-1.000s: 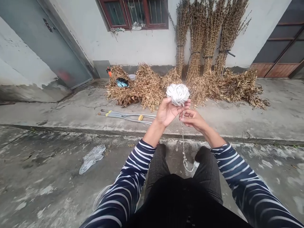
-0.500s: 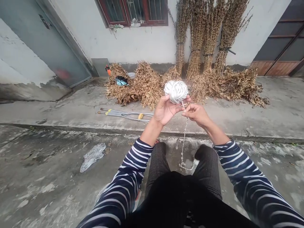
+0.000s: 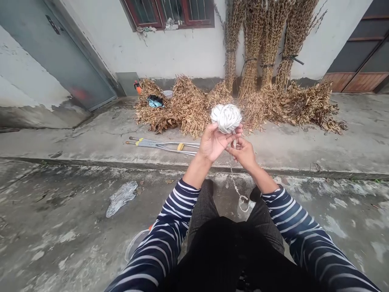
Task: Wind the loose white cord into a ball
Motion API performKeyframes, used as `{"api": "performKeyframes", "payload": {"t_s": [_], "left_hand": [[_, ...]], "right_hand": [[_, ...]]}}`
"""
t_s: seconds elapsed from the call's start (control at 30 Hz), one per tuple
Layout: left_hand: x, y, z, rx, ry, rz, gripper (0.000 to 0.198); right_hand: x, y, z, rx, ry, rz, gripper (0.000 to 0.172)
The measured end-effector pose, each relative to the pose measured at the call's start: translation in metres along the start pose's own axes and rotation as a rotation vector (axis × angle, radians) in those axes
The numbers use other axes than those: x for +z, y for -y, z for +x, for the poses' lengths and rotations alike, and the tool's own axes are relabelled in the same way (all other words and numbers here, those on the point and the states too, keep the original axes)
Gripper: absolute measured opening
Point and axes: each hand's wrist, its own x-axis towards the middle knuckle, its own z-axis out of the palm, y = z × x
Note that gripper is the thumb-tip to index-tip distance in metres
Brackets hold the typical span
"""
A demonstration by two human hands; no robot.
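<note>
Left hand (image 3: pixel 214 142) is cupped, fingers closed round the underside of the white cord ball (image 3: pixel 226 117). The ball sits on top of the fingertips, mostly exposed. Right hand (image 3: pixel 243 152) is just below-right of the ball, thumb and forefinger pinched on the loose strand (image 3: pixel 235 186), which drops from the ball to the concrete between the knees. Small white bowl (image 3: pixel 167 94) is up-left of the ball, in the dried stalk pile (image 3: pixel 188 105); its contents are not visible. Clear tub (image 3: pixel 133 245) is well below-left of the ball, contents unclear.

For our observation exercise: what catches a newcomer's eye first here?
The white ball of cord stands out, held up by the left hand at the centre, its loose strand passing the right hand down to the ground. Behind, dried plant bundles lean against the white wall.
</note>
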Motion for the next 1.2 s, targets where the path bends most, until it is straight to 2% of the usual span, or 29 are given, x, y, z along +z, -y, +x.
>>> {"api": "performKeyframes", "payload": {"t_s": [0.13,0.23,0.3,0.37,0.5,0.53,0.6,0.63,0.7,0.77,0.87,0.97,1.07,1.13,1.2], "left_hand": [[-0.006,-0.007,0.001,0.033,0.004,0.050,0.070],[-0.010,-0.013,0.003,0.043,0.021,0.069,0.075],[-0.012,-0.016,0.004,0.032,0.038,0.073,0.078],[-0.013,-0.016,0.005,0.009,0.060,0.075,0.080],[-0.012,-0.013,0.004,-0.022,0.111,0.074,0.079],[-0.011,-0.013,0.004,-0.022,0.121,0.079,0.079],[-0.009,-0.015,0.004,-0.010,0.136,0.100,0.081],[-0.008,-0.018,0.004,-0.002,0.140,0.112,0.081],[-0.009,-0.022,0.004,0.010,0.136,0.130,0.082],[-0.012,-0.026,0.005,0.006,0.117,0.135,0.081],[-0.017,-0.028,0.006,0.012,0.100,0.126,0.078],[-0.017,-0.028,0.005,0.056,0.091,0.105,0.076],[-0.011,-0.030,0.001,0.101,0.071,0.068,0.075],[-0.005,-0.035,0.000,0.133,0.067,0.051,0.075],[0.000,-0.041,-0.001,0.172,0.063,0.057,0.077]], "right_hand": [[-0.012,-0.016,-0.018,0.183,0.317,0.103,0.053],[-0.029,-0.026,-0.030,0.302,0.481,0.065,0.055],[-0.043,-0.022,-0.028,0.368,0.590,0.033,0.056],[-0.055,-0.008,-0.018,0.361,0.627,-0.018,0.059],[-0.069,0.030,0.009,0.113,0.493,-0.035,0.050],[-0.068,0.036,0.013,0.092,0.525,-0.015,0.046],[-0.063,0.039,0.011,0.134,0.668,0.014,0.041],[-0.059,0.035,0.007,0.180,0.747,0.020,0.043],[-0.050,0.021,-0.006,0.260,0.795,0.026,0.052],[-0.043,0.004,-0.020,0.268,0.673,0.002,0.062],[-0.040,-0.011,-0.026,0.189,0.444,-0.072,0.055],[-0.043,-0.008,-0.014,0.040,0.210,-0.165,0.042],[-0.042,-0.005,-0.002,-0.133,-0.005,-0.359,0.047],[-0.034,-0.014,-0.002,-0.113,-0.049,-0.477,0.051],[-0.021,-0.031,-0.011,-0.004,0.020,-0.535,0.051]]}}
